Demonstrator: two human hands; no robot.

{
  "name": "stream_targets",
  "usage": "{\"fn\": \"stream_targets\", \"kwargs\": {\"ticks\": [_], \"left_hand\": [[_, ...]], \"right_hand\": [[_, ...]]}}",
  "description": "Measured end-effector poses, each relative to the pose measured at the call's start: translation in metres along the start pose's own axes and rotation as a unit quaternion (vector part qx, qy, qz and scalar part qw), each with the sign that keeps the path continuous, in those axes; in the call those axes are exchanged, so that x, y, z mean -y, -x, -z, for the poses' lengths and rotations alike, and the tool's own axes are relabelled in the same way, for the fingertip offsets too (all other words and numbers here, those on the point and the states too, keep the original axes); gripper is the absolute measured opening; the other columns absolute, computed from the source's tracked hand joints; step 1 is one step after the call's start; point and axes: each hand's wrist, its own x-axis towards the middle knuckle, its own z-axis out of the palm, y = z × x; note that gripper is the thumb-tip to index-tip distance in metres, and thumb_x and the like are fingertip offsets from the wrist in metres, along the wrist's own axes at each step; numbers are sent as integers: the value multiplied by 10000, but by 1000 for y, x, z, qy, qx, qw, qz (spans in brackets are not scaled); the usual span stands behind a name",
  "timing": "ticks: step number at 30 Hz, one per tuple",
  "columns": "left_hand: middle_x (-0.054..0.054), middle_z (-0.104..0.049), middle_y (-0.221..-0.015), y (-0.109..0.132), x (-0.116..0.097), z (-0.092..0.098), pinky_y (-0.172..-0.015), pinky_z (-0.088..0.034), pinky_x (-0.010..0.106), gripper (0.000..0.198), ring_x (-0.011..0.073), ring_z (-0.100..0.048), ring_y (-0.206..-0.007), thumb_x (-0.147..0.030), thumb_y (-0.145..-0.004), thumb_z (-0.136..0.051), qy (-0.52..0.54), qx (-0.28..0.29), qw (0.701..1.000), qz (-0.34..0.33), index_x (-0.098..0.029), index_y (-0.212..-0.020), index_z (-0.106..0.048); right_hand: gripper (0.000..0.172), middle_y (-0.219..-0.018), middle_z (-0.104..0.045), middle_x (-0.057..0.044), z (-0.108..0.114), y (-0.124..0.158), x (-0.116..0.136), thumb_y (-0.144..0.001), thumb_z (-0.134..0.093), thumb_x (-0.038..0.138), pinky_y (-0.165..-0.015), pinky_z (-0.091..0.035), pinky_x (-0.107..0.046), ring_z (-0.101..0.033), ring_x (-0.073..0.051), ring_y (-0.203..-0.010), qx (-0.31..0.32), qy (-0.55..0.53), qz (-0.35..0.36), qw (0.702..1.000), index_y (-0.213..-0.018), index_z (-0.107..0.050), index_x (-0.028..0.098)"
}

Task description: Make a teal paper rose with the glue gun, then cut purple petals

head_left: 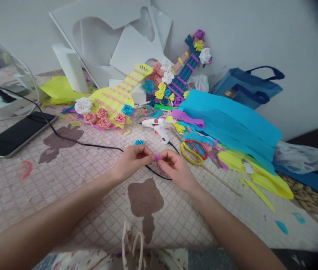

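- Purple paper bit (157, 156) is pinched between both hands above the checked cloth (91, 210).
- Left hand (132, 160) and right hand (175, 167) each close fingertips on it.
- No writing is readable on the glue gun (159, 127).

Bare forearms, no sleeves; floral-print garment (91, 260) with white drawstrings (132, 243).

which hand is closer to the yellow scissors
Right. The right hand sits just left of the yellow scissors, almost touching them; the left hand is farther left, beyond the right hand.
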Motion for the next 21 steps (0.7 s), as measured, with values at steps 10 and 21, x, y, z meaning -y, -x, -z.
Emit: {"fn": "stream_targets", "kwargs": {"ticks": [10, 21], "left_hand": [[16, -632, -707, 1, -1, 0, -653, -444, 237, 220, 121, -571, -672, -350, -730, -692, 13, -3, 1000, 10, -139, -724, -631], [4, -620, -676, -1, -6, 1, -663, -429, 224, 277, 100, -550, -657, -391, -717, -708, 61, -24, 997, 45, -135, -704, -603]], "right_hand": [[182, -716, -549, 11, 18, -5, 2, -860, -510, 367, -530, -392, -224, -494, -105, -612, 4, 99, 56, 993, -811, -545, 195], [277, -775, -596, -26, 132, -25, -42, -696, -674, 362, -594, -360, -287, -560, -197, -715, -118, 512, -50, 849, -842, -494, 212]]}}
